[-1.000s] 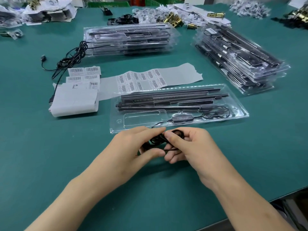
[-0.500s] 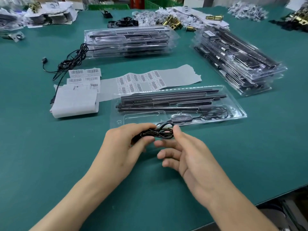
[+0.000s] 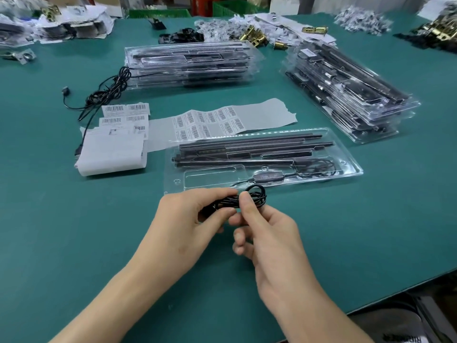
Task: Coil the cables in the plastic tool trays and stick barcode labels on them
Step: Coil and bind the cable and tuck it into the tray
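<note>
One open tray [image 3: 351, 169] lies on the bench [image 3: 49, 219]. Two tray stacks stand behind it: a far stack [image 3: 188, 63] and a right stack [image 3: 346, 92]. One barcode label strip [image 3: 212, 120] lies between. One coiled cable [image 3: 256, 195] is held just before the tray's near edge. The left hand [image 3: 183, 226] fingers pinch the cable's left end and the right hand [image 3: 269, 233] fingers pinch its middle.
</note>
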{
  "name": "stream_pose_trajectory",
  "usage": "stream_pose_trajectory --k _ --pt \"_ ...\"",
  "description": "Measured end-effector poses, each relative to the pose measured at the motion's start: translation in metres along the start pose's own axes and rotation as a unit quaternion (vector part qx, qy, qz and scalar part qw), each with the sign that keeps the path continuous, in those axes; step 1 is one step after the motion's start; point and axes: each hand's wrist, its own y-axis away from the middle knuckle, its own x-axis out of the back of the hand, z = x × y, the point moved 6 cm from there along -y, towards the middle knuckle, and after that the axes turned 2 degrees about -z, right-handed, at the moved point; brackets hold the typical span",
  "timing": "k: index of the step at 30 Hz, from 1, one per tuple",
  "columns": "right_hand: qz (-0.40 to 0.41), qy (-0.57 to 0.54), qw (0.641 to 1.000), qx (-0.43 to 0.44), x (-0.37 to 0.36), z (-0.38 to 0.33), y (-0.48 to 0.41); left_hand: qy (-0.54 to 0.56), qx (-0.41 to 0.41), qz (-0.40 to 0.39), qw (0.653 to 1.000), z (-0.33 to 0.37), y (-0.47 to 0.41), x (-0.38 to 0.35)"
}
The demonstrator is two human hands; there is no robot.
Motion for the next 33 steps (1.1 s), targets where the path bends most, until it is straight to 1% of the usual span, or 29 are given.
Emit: stream_pose_trajectory --k 6,10,16,20,21,22,24,25,26,27,28,30,33 --pt "-0.059 0.085 0.994 0.02 0.004 -0.003 -0.008 -0.018 -0.006 -0.063 0.998 -0.008 -0.004 0.005" --pt "-0.07 0.13 0.987 0.063 0.007 -0.008 -0.009 0.048 0.028 -0.076 0.996 -0.018 -0.005 0.002" --pt "-0.08 0.112 0.989 0.05 0.005 -0.008 -0.012 0.07 0.036 -0.095 0.992 -0.022 -0.006 0.0" --pt "-0.087 0.094 0.991 0.036 0.005 -0.008 -0.013 0.083 0.025 -0.157 0.984 -0.018 -0.007 0.002" --pt "-0.086 0.09 0.992 0.028 0.005 -0.007 -0.014 0.072 0.021 -0.158 0.985 -0.018 -0.009 0.006" --pt "-0.083 0.084 0.993 0.019 0.005 -0.007 -0.015 0.043 0.012 -0.14 0.989 -0.018 -0.013 0.013" --pt "-0.076 0.069 0.995 0.0 0.005 -0.005 -0.016 -0.066 -0.025 -0.072 0.995 -0.019 -0.024 0.035" --pt "-0.073 0.063 0.995 -0.009 0.005 -0.004 -0.016 -0.141 -0.049 -0.052 0.987 -0.018 -0.031 0.045" --pt "-0.07 0.062 0.995 -0.016 0.005 -0.004 -0.016 -0.211 -0.064 -0.057 0.974 -0.017 -0.038 0.049" --pt "-0.068 0.063 0.995 -0.021 0.005 -0.004 -0.016 -0.266 -0.063 -0.078 0.959 -0.017 -0.044 0.051" --pt "-0.066 0.065 0.995 -0.024 0.006 -0.004 -0.017 -0.299 -0.051 -0.104 0.947 -0.019 -0.05 0.049" --pt "-0.062 0.07 0.995 -0.028 0.006 -0.006 -0.018 -0.33 -0.029 -0.143 0.933 -0.021 -0.056 0.041" --pt "-0.061 0.084 0.994 -0.03 0.006 -0.01 -0.02 -0.331 -0.029 -0.148 0.931 -0.022 -0.059 0.034"
